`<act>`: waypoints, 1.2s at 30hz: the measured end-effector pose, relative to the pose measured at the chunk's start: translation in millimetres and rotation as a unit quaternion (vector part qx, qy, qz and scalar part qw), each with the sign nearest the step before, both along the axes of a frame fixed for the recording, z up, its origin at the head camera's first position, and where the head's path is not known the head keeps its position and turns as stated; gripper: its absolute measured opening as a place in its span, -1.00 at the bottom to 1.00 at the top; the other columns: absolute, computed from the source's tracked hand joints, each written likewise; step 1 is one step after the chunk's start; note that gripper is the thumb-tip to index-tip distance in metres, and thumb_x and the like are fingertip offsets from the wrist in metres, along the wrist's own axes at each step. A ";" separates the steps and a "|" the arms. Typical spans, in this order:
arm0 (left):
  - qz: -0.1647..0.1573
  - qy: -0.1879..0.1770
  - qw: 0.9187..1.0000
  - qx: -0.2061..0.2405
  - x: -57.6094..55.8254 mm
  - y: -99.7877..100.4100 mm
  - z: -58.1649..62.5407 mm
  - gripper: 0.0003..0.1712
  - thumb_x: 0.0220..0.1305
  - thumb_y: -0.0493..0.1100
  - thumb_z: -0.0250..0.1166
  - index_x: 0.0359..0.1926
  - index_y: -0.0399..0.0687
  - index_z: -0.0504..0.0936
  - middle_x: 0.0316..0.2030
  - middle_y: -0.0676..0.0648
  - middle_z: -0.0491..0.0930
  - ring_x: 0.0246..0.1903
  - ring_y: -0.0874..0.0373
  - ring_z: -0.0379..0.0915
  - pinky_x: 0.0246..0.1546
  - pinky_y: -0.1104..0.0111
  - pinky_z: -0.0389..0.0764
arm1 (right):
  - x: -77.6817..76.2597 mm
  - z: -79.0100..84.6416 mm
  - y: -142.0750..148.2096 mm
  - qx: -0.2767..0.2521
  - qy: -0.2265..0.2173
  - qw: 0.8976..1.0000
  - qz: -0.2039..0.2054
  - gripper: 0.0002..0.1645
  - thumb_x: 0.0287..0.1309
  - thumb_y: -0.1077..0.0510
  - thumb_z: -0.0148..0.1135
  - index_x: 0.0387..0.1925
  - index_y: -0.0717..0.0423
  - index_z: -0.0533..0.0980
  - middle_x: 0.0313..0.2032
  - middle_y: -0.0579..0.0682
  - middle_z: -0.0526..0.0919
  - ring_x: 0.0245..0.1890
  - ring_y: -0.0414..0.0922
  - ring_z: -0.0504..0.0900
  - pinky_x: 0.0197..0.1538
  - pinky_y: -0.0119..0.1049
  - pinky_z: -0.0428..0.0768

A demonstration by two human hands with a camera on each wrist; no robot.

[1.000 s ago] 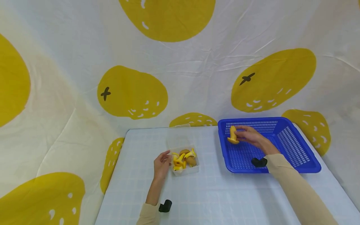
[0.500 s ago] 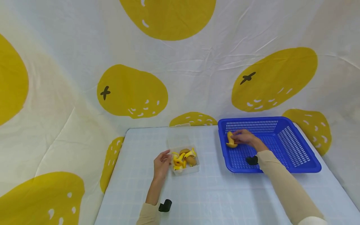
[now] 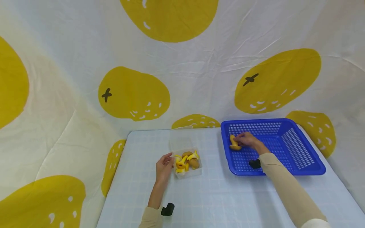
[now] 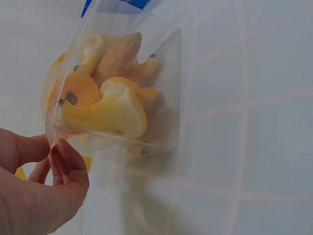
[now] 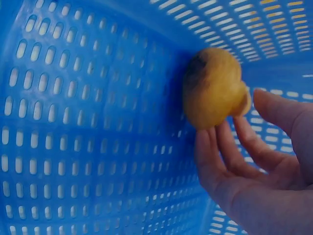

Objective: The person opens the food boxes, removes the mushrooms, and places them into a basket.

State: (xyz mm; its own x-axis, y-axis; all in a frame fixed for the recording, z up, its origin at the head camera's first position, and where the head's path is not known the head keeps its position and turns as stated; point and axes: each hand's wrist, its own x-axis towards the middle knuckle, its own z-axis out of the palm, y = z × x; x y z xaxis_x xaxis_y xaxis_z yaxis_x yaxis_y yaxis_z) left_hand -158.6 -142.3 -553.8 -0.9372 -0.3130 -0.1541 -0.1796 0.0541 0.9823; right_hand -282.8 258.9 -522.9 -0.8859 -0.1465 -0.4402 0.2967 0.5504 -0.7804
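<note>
A yellow-brown toy mushroom (image 3: 235, 145) lies near the left wall inside the blue basket (image 3: 304, 167), its cap (image 5: 212, 88) toward the camera in the right wrist view. Around its stem is my right hand (image 3: 246, 139); the thumb (image 5: 276, 108) stands slightly off it, while the fingers (image 5: 230, 161) reach beneath and touch or nearly touch it. My left hand (image 3: 163, 167) pinches the rim of a clear plastic box (image 4: 168, 93) between thumb and fingertips. Several yellow and brown mushrooms (image 4: 110, 110) fill that box; its lid (image 3: 181, 138) is raised at the back.
A pale checked cloth (image 3: 211, 199) covers the table. Behind it hangs a white sheet (image 3: 196, 85) printed with big yellow fruit. Each wrist carries a black camera mount, such as the left one (image 3: 167, 209).
My right hand has lowered the mushroom into the basket's left part, and the thumb now stands off it. The left hand and the box have stayed put.
</note>
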 end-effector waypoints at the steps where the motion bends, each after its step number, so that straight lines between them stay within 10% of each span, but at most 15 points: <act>1: 0.000 0.001 1.000 -0.001 -0.1 0.2 -0.2 -0.65 0.41 -0.31 0.31 0.16 -0.34 0.64 -0.12 -0.24 0.65 -0.19 0.07 0.55 -0.32 0.50 0.61 | 0.8 1.8 -0.4 0.007 0.012 1.000 0.003 -0.47 0.52 0.17 0.08 0.21 0.62 0.34 0.12 0.46 0.48 0.11 0.25 0.52 0.28 0.10 0.48; 14: -0.005 -0.013 1.000 -0.013 -1.1 1.2 -2.6 -0.65 0.44 -0.27 0.30 0.19 -0.28 0.64 -0.06 -0.25 0.64 -0.13 0.03 0.54 -0.28 0.48 0.62 | 10.0 28.2 -19.8 -0.012 0.151 0.988 -0.007 -0.58 0.52 0.23 0.08 0.12 0.59 0.46 0.03 0.48 0.59 0.07 0.35 0.57 0.19 0.13 0.55; 36: 0.001 -0.032 0.999 0.002 -0.7 1.3 0.4 -0.63 0.45 -0.25 0.30 0.20 -0.29 0.62 -0.03 -0.26 0.64 -0.14 0.05 0.53 -0.29 0.49 0.60 | 39.5 43.3 -79.2 -0.074 0.219 0.972 0.050 -0.72 0.47 0.23 0.19 0.01 0.43 0.55 -0.13 0.28 0.69 -0.15 0.06 0.69 0.03 -0.04 0.68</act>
